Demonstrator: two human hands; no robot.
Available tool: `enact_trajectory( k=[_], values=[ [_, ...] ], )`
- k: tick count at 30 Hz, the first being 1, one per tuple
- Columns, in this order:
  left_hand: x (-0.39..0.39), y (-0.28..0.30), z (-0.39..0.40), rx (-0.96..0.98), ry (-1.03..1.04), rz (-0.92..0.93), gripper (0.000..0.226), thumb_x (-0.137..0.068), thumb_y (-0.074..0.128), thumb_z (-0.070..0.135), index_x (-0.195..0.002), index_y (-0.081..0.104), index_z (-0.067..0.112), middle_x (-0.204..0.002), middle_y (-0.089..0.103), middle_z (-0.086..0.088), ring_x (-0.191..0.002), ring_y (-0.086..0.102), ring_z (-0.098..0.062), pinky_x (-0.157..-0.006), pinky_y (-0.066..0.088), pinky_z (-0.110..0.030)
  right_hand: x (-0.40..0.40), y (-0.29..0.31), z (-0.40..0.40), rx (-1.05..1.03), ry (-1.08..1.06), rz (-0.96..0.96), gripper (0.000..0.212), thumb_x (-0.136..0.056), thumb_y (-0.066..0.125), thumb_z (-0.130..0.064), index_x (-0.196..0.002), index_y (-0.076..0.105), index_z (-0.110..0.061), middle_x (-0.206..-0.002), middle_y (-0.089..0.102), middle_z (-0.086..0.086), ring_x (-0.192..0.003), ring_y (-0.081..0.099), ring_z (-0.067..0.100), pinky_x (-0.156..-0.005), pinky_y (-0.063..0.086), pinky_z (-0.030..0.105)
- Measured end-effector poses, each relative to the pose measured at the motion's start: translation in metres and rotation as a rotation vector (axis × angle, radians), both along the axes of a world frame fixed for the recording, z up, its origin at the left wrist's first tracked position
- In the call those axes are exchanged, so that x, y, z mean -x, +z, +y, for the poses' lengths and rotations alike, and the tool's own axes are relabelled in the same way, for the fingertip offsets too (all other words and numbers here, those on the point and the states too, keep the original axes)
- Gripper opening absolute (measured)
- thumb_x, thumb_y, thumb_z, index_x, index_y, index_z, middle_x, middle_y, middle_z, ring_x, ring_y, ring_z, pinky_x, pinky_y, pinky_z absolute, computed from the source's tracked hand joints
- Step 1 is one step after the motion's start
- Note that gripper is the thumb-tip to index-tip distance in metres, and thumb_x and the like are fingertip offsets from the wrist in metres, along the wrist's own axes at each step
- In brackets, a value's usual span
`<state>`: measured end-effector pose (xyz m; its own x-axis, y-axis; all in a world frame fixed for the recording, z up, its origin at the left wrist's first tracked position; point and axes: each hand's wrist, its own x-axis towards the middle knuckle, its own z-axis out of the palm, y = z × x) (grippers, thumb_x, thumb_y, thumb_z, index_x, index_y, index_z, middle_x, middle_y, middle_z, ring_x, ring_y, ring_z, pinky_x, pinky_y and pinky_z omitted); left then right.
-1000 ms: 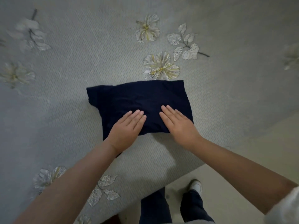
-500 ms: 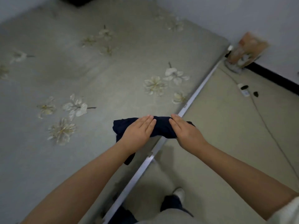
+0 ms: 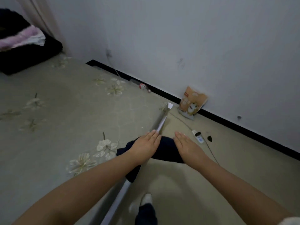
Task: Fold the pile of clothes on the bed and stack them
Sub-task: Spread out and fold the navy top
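I've got the folded navy shirt (image 3: pixel 165 149) pinched between left hand (image 3: pixel 144 147) and right hand (image 3: pixel 186 147), long axis running hand to hand. The stack (image 3: pixel 24 51) sits far off to my left, so the left hand's nearer.

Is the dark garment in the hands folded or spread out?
Folded: the dark garment is a compact bundle held between left hand and right hand.
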<state>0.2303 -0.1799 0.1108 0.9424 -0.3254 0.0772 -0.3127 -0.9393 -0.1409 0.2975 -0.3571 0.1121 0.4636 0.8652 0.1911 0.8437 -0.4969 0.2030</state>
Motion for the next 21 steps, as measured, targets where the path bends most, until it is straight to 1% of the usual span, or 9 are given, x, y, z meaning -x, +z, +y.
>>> enact_trajectory(
  k=[4,7,9,11,13,15,17,19,21],
  values=[
    [-0.14,0.008,-0.009,-0.035,-0.037,-0.128,0.047,-0.081,0.05,0.003,-0.125,0.046,-0.012,-0.133,0.047,-0.024,-0.126,0.046,-0.026,-0.107,0.032,-0.027,-0.12,0.02,-0.01,0.065,-0.137,-0.015,0.055,-0.042,0.087,0.002,-0.091,0.066,0.015,-0.096,0.066,0.031,-0.086,0.068,0.036,-0.073,0.055,0.039],
    [-0.234,0.01,-0.009,-0.118,-0.11,0.101,0.051,-0.098,0.019,0.002,-0.143,-0.002,-0.006,-0.153,0.0,-0.023,-0.143,0.001,-0.03,-0.114,-0.006,-0.033,-0.21,0.03,-0.015,0.055,-0.189,-0.049,0.056,-0.052,0.083,0.001,-0.101,0.062,0.017,-0.106,0.062,0.034,-0.096,0.065,0.039,-0.083,0.053,0.039],
    [-0.299,0.007,-0.009,-0.096,-0.1,0.11,0.053,-0.098,0.019,0.004,-0.143,-0.008,-0.004,-0.153,-0.004,-0.021,-0.143,-0.004,-0.03,-0.113,-0.009,-0.034,-0.268,0.03,-0.017,0.05,-0.167,-0.049,0.05,-0.04,0.088,-0.003,-0.086,0.07,0.009,-0.09,0.07,0.024,-0.082,0.07,0.031,-0.07,0.057,0.036],
    [-0.362,0.003,-0.003,-0.064,-0.096,0.118,0.054,-0.098,0.02,0.005,-0.143,-0.008,-0.004,-0.153,-0.005,-0.021,-0.143,-0.004,-0.029,-0.113,-0.009,-0.033,-0.332,0.024,-0.013,0.021,-0.109,-0.136,0.024,-0.061,0.08,-0.009,-0.08,0.073,0.004,-0.086,0.072,0.018,-0.08,0.071,0.026,-0.069,0.058,0.032],
    [-0.43,-0.002,0.006,-0.047,-0.068,0.121,0.054,-0.098,0.021,0.005,-0.143,-0.008,-0.004,-0.153,-0.005,-0.02,-0.143,-0.004,-0.028,-0.113,-0.009,-0.032,-0.403,0.019,-0.002,0.032,-0.06,-0.185,0.022,-0.065,0.078,-0.019,-0.076,0.074,0.0,-0.083,0.073,0.013,-0.079,0.071,0.022,-0.07,0.057,0.028],
    [-0.487,-0.004,0.019,-0.08,0.034,0.129,0.056,-0.097,0.026,0.006,-0.143,-0.004,-0.005,-0.153,-0.001,-0.02,-0.143,0.0,-0.027,-0.114,-0.005,-0.031,-0.471,0.015,0.017,0.041,-0.04,-0.164,0.04,-0.046,0.089,-0.027,-0.074,0.075,-0.002,-0.081,0.074,0.011,-0.077,0.071,0.018,-0.07,0.057,0.025],
    [-0.535,-0.005,0.036,-0.029,0.117,0.016,0.065,-0.083,0.061,0.012,-0.134,0.031,-0.014,-0.142,0.035,-0.027,-0.135,0.034,-0.024,-0.111,0.022,-0.026,-0.537,0.011,0.039,0.035,0.009,-0.139,0.048,-0.049,0.088,-0.026,-0.084,0.073,0.004,-0.091,0.072,0.017,-0.086,0.07,0.02,-0.078,0.055,0.024],
    [-0.579,0.007,0.058,-0.069,0.167,0.022,0.065,-0.037,0.091,0.019,-0.094,0.071,-0.003,-0.1,0.07,-0.016,-0.096,0.068,-0.019,-0.082,0.052,-0.024,-0.597,0.008,0.069,0.077,0.047,-0.125,0.053,-0.062,0.081,-0.021,-0.1,0.065,0.013,-0.107,0.065,0.027,-0.102,0.065,0.026,-0.091,0.048,0.027],
    [-0.614,0.006,0.089,-0.043,0.223,0.015,0.064,-0.019,0.093,0.016,-0.078,0.075,0.002,-0.085,0.073,-0.01,-0.078,0.071,-0.019,-0.066,0.056,-0.027,-0.647,0.009,0.107,0.037,0.135,-0.104,0.051,-0.048,0.088,-0.018,-0.088,0.071,0.008,-0.093,0.07,0.022,-0.088,0.069,0.025,-0.079,0.055,0.028]
  ],
)
